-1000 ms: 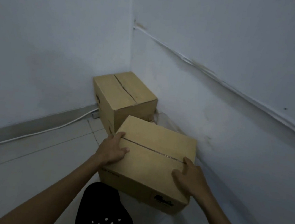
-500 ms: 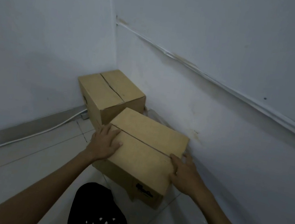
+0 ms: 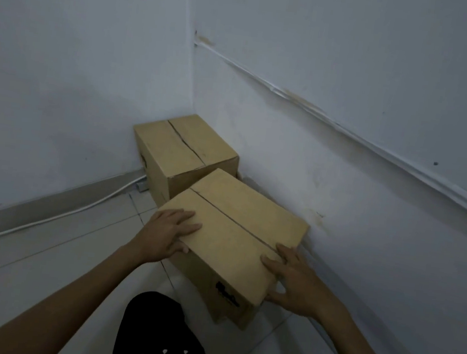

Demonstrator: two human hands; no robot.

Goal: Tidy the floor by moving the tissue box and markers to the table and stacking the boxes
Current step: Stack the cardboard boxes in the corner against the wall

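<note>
Two closed brown cardboard boxes are in the room's corner. The far box [image 3: 184, 150] stands on the floor against both walls. The near box [image 3: 234, 233] is tilted, its near end raised toward me, right in front of the far box. My left hand [image 3: 165, 234] grips its left top edge, fingers on the lid and thumb on the side. My right hand [image 3: 293, 281] clasps its near right corner. No tissue box or markers are in view.
White walls meet in the corner [image 3: 186, 68]. A white cable [image 3: 45, 218] runs along the grey skirting on the left. The tiled floor [image 3: 39, 264] spreads to the left. My dark-clothed knee [image 3: 159, 338] is low in the middle. A cable duct [image 3: 349, 132] crosses the right wall.
The near box has turned and tilted in my hands, its near end higher. My right hand slid to the near right corner, and my left hand moved a little further onto the lid.
</note>
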